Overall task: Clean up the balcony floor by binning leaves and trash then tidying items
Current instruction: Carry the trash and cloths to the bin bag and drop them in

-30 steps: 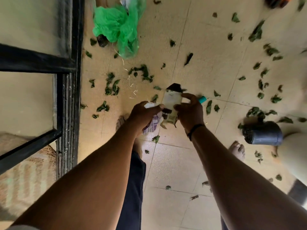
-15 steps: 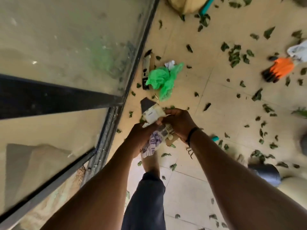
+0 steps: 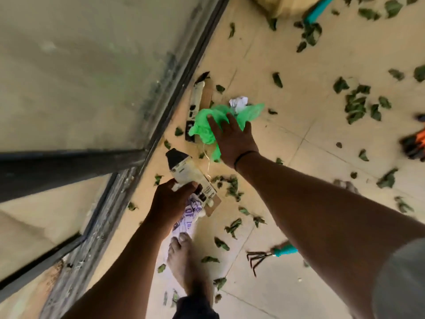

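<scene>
On the left stands a glass door (image 3: 92,65) with a dark frame, running diagonally up to the right; the lower part is blurred.

Two flattened cartons show. One carton (image 3: 197,104) lies on the floor against the door track, its lower end partly under a green plastic bag (image 3: 202,127). The other carton (image 3: 190,178) is in the left hand (image 3: 170,199), whose fingers are clenched around its middle; the same hand also pins a crumpled white wrapper (image 3: 188,215) with purple print underneath. How much more the hand holds is hidden by the palm.

One green bag is visible. The right hand (image 3: 232,139) lies on it, fingers spread and pressing into the plastic, the fingertips touching it but not yet closed around it. A black band circles that wrist. One crumpled white paper ball (image 3: 239,102) sits just beside the bag's upper edge.

One bare foot (image 3: 184,261) stands below the left hand; toes of another are barely seen behind the right forearm.

Leaves (image 3: 356,104) are scattered all over the tiled floor (image 3: 287,65), too many and too blurred to count. One small hand rake (image 3: 259,259) with a teal handle lies by the right forearm, its handle partly hidden. At the right edge an orange and black thing (image 3: 414,143) is cut off and unclear.
</scene>
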